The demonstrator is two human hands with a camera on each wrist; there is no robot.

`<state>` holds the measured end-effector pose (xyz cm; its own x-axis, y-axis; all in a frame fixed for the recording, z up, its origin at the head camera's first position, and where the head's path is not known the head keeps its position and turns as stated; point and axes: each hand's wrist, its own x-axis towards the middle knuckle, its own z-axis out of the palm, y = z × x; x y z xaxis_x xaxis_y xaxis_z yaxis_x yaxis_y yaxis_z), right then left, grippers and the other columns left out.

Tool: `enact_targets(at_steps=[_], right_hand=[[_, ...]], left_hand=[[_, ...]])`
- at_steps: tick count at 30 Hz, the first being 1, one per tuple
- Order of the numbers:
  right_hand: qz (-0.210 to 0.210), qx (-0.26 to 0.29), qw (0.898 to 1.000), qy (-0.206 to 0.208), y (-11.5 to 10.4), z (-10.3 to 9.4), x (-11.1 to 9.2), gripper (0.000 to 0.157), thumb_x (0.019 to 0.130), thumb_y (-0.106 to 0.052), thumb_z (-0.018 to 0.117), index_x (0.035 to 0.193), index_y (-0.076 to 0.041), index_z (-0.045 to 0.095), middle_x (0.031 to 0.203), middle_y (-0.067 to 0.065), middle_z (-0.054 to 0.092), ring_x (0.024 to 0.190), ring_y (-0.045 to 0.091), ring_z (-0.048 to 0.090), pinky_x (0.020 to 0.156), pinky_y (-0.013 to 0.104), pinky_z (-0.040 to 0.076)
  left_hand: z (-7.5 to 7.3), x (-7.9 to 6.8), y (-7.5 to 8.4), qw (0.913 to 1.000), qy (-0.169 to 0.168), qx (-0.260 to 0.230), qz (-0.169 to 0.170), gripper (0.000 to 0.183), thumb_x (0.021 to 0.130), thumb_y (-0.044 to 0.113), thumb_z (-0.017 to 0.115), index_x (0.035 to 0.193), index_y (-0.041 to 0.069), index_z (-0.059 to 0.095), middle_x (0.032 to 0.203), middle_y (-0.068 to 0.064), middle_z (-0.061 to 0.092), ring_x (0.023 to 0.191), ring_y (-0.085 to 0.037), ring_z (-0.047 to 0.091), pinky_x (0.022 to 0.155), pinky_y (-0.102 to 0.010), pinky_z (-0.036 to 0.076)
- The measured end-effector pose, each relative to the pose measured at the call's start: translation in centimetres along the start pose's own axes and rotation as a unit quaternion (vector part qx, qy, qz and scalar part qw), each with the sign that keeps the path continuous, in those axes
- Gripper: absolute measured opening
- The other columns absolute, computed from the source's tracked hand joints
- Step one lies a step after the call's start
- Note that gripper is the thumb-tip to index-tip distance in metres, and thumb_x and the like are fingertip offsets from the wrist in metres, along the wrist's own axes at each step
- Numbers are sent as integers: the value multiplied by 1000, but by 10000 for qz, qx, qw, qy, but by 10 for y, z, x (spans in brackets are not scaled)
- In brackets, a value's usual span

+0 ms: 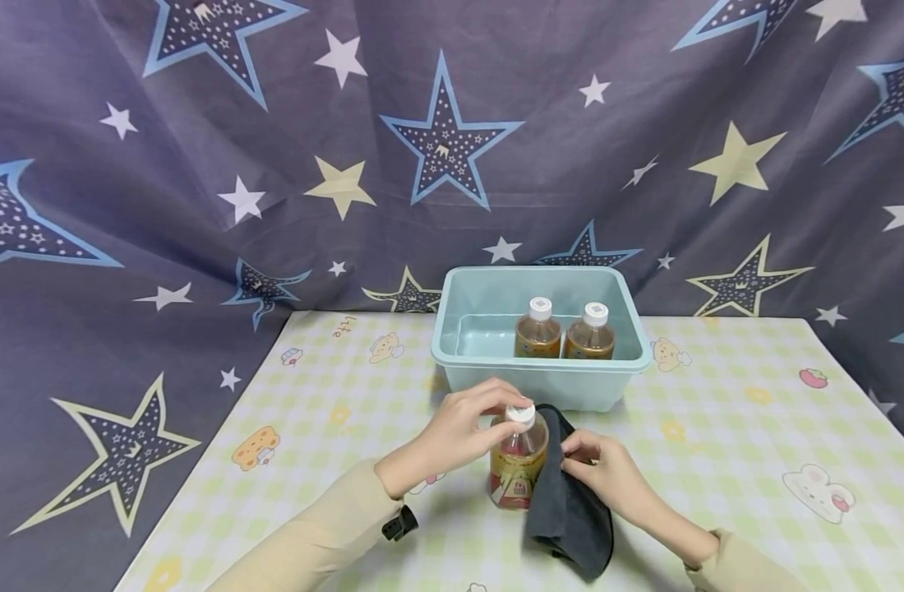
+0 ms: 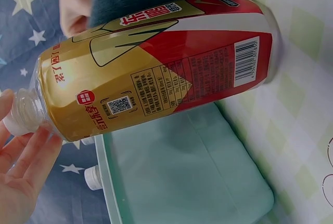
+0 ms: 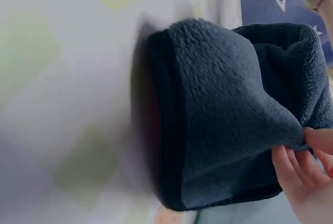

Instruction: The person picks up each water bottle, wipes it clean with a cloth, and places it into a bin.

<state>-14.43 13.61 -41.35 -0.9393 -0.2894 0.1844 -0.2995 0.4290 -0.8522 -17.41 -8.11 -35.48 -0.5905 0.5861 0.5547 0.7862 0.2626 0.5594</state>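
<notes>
A plastic bottle (image 1: 517, 473) with a white cap and a gold and red label stands on the table in front of the bin. My left hand (image 1: 470, 419) grips it by the cap from above, thumb and fingers on either side. In the left wrist view the bottle (image 2: 161, 68) shows its barcode and printed label. My right hand (image 1: 603, 477) pinches a dark grey cloth (image 1: 566, 510), which hangs in folds against the bottle's right side. In the right wrist view the fluffy cloth (image 3: 223, 109) bunches between thumb and fingers and hides the bottle.
Behind the hands a light blue plastic bin (image 1: 533, 385) holds two white-capped bottles, a left one (image 1: 538, 335) and a right one (image 1: 591, 339). A checked cloth (image 1: 718, 460) covers the table. A star-patterned curtain (image 1: 607, 181) hangs along the back.
</notes>
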Motion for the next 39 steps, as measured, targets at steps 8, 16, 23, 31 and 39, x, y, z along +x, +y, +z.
enact_targets(at_steps=[8,16,23,31,39], right_hand=[[300,188,9986,386,-22,-8,-2,11,78,5,62,87,-1,60,82,8,63,72,10,60,60,22,51],[-69,253,9980,569,-33,-15,2,11,78,1,64,89,-2,64,83,7,63,74,6,59,66,22,52],[-39,249,9986,463,-33,-16,3,11,78,-1,64,89,-3,64,85,6,64,76,8,60,67,22,51],[-99,297,9988,372,-22,-10,4,10,77,6,62,83,-2,61,79,8,64,73,8,60,63,22,52],[-181,35,9998,-16,-8,-5,3,10,78,6,61,83,-2,59,80,8,64,75,16,61,66,26,52]], left_hand=[[2,0,-1,10000,18,-33,22,21,81,10,64,102,10,62,100,1,58,89,-3,56,79,-15,47],[0,0,1,10000,3,-8,-2,21,81,11,64,102,10,61,100,2,58,90,-3,56,80,-14,47],[-1,0,1,10000,-13,-29,-60,21,82,12,64,102,11,61,100,2,58,90,-3,56,80,-14,46],[-1,-1,1,10000,11,-44,-42,20,82,12,63,102,10,62,100,2,58,90,-3,56,80,-15,46],[-1,-1,1,10000,-24,-14,-30,20,81,11,64,101,10,62,101,1,58,90,-3,56,80,-14,47]])
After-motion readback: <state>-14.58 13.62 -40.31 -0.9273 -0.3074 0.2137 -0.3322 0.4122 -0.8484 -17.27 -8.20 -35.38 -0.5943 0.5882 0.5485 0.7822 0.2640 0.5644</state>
